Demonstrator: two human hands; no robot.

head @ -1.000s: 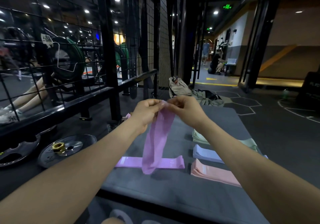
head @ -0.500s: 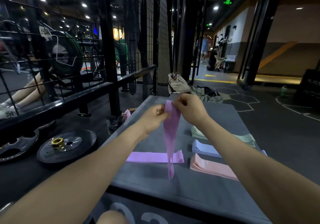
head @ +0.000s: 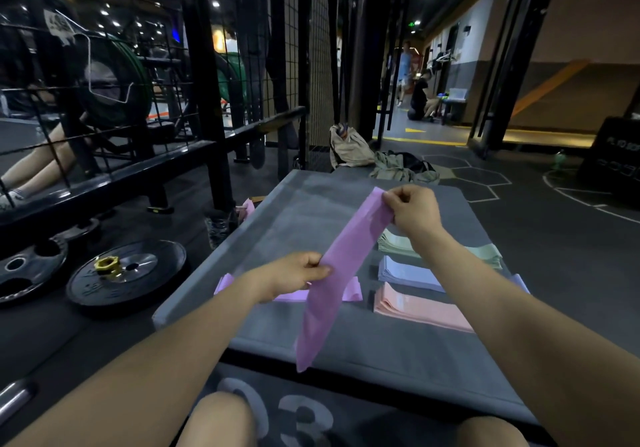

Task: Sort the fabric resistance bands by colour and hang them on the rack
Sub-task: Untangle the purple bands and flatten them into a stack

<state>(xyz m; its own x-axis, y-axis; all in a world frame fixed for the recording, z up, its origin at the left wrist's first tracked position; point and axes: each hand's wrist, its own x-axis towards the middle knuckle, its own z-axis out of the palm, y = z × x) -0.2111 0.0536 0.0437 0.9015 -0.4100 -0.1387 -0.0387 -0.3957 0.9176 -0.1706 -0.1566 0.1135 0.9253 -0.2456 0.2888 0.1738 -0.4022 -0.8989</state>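
Observation:
A purple fabric band [head: 341,266] hangs slanted above the grey mat [head: 294,214]. My right hand [head: 412,209] pinches its top end. Lower down, my left hand [head: 294,273] grips its middle, and the loose end dangles toward me. A second purple band [head: 351,290] lies flat on the mat beneath, partly hidden by my left hand. To the right lie folded stacks: green [head: 398,244], blue [head: 408,271] and pink [head: 415,304]. The black wire rack [head: 207,65] stands at the left.
Black weight plates [head: 128,273] lie on the floor left of the mat, one with a gold collar [head: 105,264]. A beige bag [head: 348,150] and clothes [head: 403,167] sit beyond the mat's far edge. A person's legs show behind the rack; people stand in the far corridor.
My hands, together at the band's top before, have parted. The left hand slid down to the middle while the right hand moved right, so the band is stretched at a slant.

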